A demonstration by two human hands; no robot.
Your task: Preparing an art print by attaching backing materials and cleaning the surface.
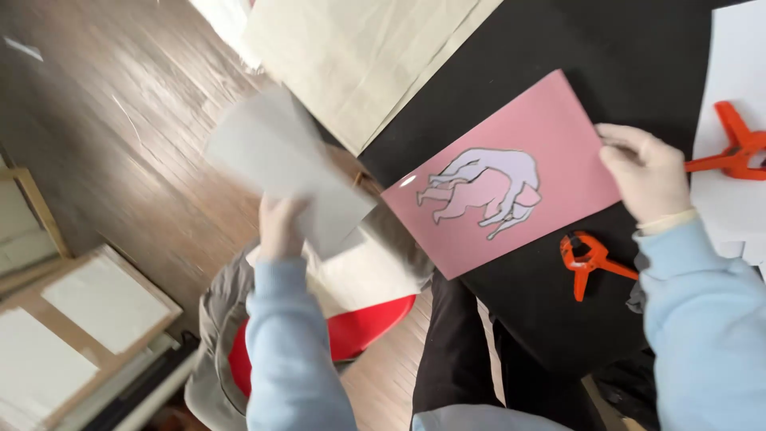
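Left hand [281,226] pinches a blurred translucent sheet [287,172], fingers mostly hidden behind it. Right hand [648,172] grips the pink card [558,136] edge; orange clamp [738,148] partly cut off.

A black table surface [638,56] fills the upper right of the view, its edge running diagonally down toward the lower middle. A pink sheet [558,128] with a pale cut-out figure [487,190] on it lies flat across that edge, its lower left corner jutting past the table. Just beside the sheet's lower edge lies a small orange spring clamp [586,262]. A second orange clamp [738,148] rests on white paper [738,56] at the table's right edge. At the far left corner, creased beige paper [359,56] overlaps the black surface. Below the table lies a wooden floor [104,104], with flat white boards [104,299] stacked at its lower left.
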